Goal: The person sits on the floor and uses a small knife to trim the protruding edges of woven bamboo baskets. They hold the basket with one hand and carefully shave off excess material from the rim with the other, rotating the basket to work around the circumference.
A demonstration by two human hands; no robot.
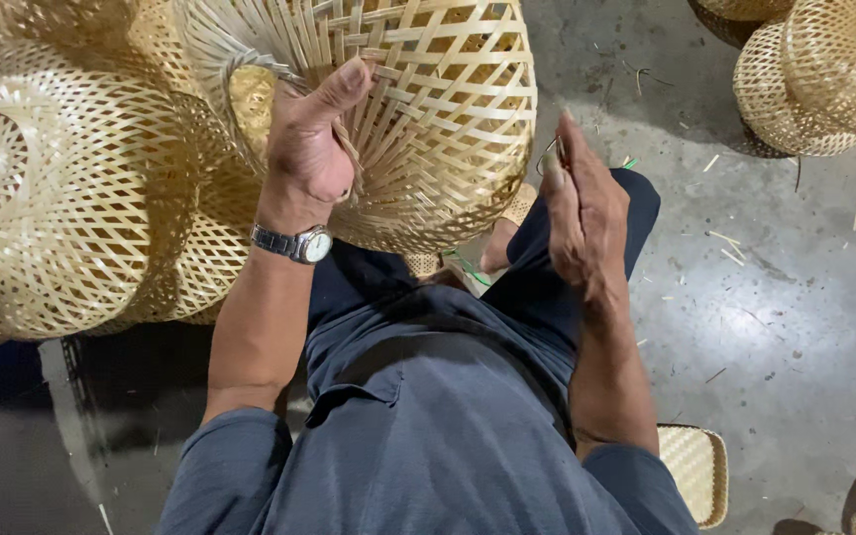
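Left hand (311, 139) grips the woven bamboo basket (428, 119), thumb pressed up over the open-weave wall, fingers curled shut around loose strips and the rim edge; the basket sits tilted above the person's lap, directly in front of that hand and just left of the right one. Basket is dome-shaped, pale yellow flat splints, a criss-cross lattice with radiating ribs, gaps showing through. Right hand (579, 208) is held edge-on just beside the basket's right flank, fingers pinched together on a thin metal wire loop (548, 157) at the fingertips; whether the loop touches the basket, cannot tell. A silver wristwatch (301, 243) with a metal link band sits on the left wrist. Left of the left hand, a stack of larger bamboo shades (61, 198), same pale splints in diamond lattice, one with a round hole in the crown. Far right of the right hand, well apart, more woven domes (814, 79) piled on the grey concrete floor (775, 297), smooth, glossy, scattered with bamboo slivers. Below the right elbow, a small square woven stool (695, 474), tight flat plaiting. Person wears a blue-grey shirt and dark trousers. A green strip (468, 267) lies near the knee beneath the basket. No labels or signs visible.
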